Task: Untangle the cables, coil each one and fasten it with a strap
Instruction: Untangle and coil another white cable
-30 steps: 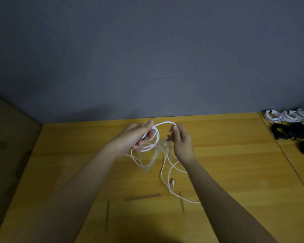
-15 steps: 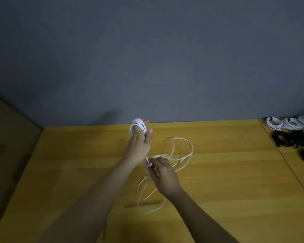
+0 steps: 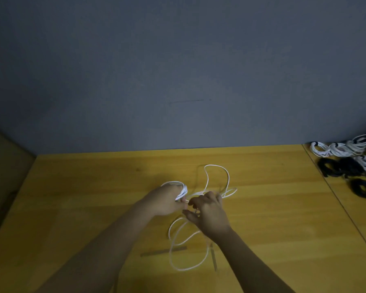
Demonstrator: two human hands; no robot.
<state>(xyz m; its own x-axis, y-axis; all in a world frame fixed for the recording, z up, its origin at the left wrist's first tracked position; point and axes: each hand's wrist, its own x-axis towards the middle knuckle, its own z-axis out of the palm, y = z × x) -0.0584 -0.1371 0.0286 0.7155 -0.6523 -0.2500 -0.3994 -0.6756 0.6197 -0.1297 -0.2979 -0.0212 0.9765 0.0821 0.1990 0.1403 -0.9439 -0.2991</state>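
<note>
Holding a small bundle of finished turns, the left hand [image 3: 167, 200] sits just left of the right hand over the wooden table [image 3: 76, 187], its fingers curled round the coil [image 3: 181, 190] of the white cable [image 3: 217, 176], whose loops wrap the far side of the fist. The right hand [image 3: 209, 214] touches or nearly touches the left one; its fingers are bent and appear to pinch a strand of the same cable close to the coil, though the exact contact is blurred. Beyond the right hand, loose loops of the cable lie on the table, one tall loop reaching toward the grey wall [image 3: 178, 70]. Nearer than the right hand, more slack curves down across the wood and passes over two thin dark strips [image 3: 163, 252], one lying flat left of the slack, the other under the right forearm. Far to the right of the hands, on an adjoining surface, sit coiled white cables [image 3: 338, 149] and coiled black cables [image 3: 344, 172], grouped together and touching.
</note>
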